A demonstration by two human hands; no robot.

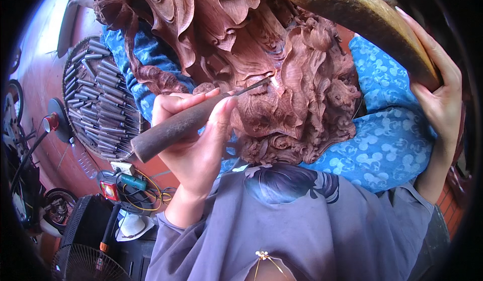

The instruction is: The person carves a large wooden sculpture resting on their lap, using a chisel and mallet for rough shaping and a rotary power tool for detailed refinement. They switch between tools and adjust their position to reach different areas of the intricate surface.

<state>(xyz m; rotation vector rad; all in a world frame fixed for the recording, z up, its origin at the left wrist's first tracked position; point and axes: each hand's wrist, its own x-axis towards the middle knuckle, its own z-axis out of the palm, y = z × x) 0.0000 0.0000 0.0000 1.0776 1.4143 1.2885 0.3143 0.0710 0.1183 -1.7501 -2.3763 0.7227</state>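
Note:
My left hand (193, 130) grips a chisel (176, 127) by its thick dark wooden handle. The thin steel blade touches a pale fresh cut on a large reddish-brown wood carving (282, 74) full of curls and folds. My right hand (440, 87) wraps the narrow end of a heavy golden-brown horn-shaped mallet (362, 21), raised above the carving at the upper right. The carving rests on blue patterned cushions (397, 140) close to my chest.
A round woven tray (75, 87) holding several metal chisels lies on the red floor at the left. Below it are a power strip (122, 167), cables, a plastic bottle (83, 160), a small lamp (50, 122) and a black fan (85, 261).

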